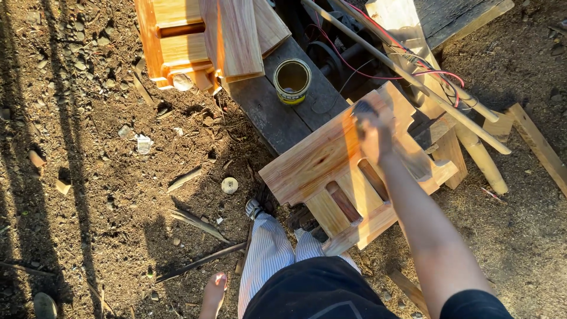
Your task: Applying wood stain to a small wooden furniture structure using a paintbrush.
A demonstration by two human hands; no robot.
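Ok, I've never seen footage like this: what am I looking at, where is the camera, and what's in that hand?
This is one view from a camera worn on a person's head, looking down at their own body and bare dirt ground. The right hand is blurred with motion; it seems to hold a brush against a slotted wooden panel. An open tin of yellowish liquid stands on a dark plank, and more finished wooden pieces sit beyond. The left hand is out of view.

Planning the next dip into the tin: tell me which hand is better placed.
Probably the right hand: it hovers over the slatted pale wooden panel, close to the open round yellow metal tin. The left hand is out of view.
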